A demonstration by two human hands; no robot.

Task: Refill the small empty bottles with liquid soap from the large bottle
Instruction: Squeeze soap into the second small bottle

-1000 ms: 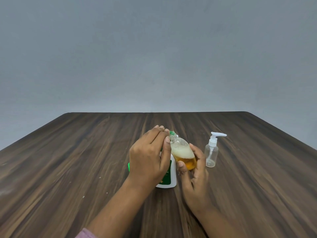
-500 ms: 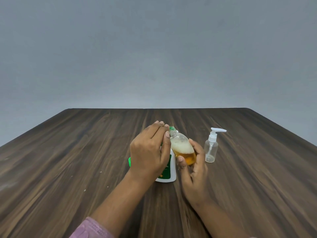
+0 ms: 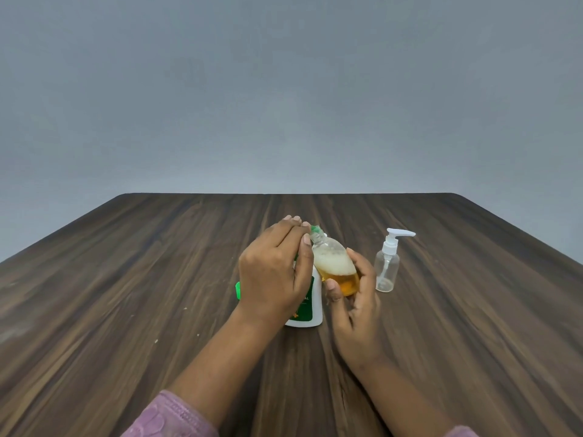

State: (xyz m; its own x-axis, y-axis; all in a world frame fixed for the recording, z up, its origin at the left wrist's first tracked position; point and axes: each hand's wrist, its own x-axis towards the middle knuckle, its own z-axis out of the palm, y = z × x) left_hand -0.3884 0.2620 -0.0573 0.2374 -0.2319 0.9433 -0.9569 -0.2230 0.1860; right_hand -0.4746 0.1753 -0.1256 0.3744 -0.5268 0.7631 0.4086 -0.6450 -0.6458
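Grey wall (image 3: 284, 89) stood behind a dark wood-grain desk (image 3: 126, 294). Near the desk's centre, approx. midway between near and far edges, the right hand (image 3: 353, 307) gripped a small bottle (image 3: 334, 263) w/ thumb and fingers curled round its lower half. The bottle was off the desk, tilted, neck leaning left and toward the far edge; amber soap lay in its base w/ white foam above.

The left hand (image 3: 271, 275) had its fingers curled and bunched at a green tip (image 3: 314, 229) at that bottle's neck; can't tell if it gripped anything. Behind this hand the large bottle (image 3: 312, 313), white w/ green label, stood on the desk, top hidden. A green piece (image 3: 238, 290) peeked out at the hand's left side, too hidden to identify.

Just beside the right hand, toward the right edge, a clear pump bottle (image 3: 387, 269) stood upright, white pump on. A pink sleeve (image 3: 170, 417) showed at the near edge.
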